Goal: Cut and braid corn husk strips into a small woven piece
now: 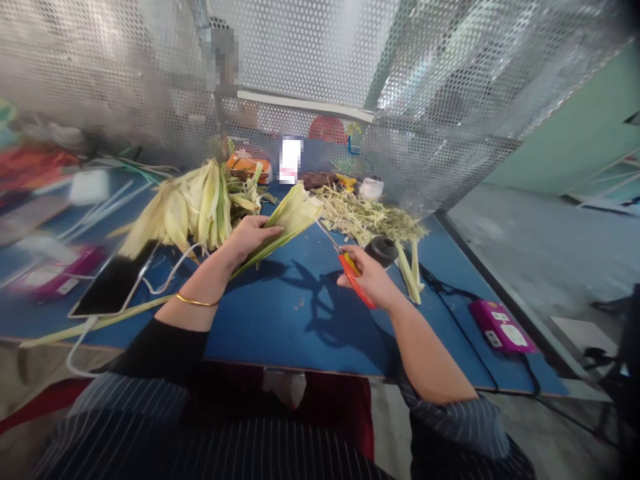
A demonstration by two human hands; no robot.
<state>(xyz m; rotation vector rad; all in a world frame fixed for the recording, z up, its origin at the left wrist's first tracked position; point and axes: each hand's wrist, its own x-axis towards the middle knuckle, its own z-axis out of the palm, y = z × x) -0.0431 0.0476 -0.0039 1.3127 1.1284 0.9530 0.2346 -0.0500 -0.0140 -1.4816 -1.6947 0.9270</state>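
Note:
My left hand (pixel 255 237) is closed round a pale green corn husk (pixel 295 212), whose wide end points up and to the right. In my right hand (pixel 370 277) is a pair of scissors (pixel 356 280) with red-orange handles. The scissor blades reach up to the husk's right edge; whether they touch it I cannot tell. Behind my left hand lies a heap of long corn husks (pixel 200 207). Beyond the scissors spreads a pile of shredded husk trimmings (pixel 370 217). A dark spool (pixel 383 250) lies just behind my right hand.
A smartphone (pixel 117 280) with a white cable lies at the left of the blue table (pixel 285 327). At the right sits a magenta box (pixel 501 325) beside black cords. Perforated metal panels (pixel 305 53) stand at the back. An orange packet (pixel 249 165) lies behind the husks.

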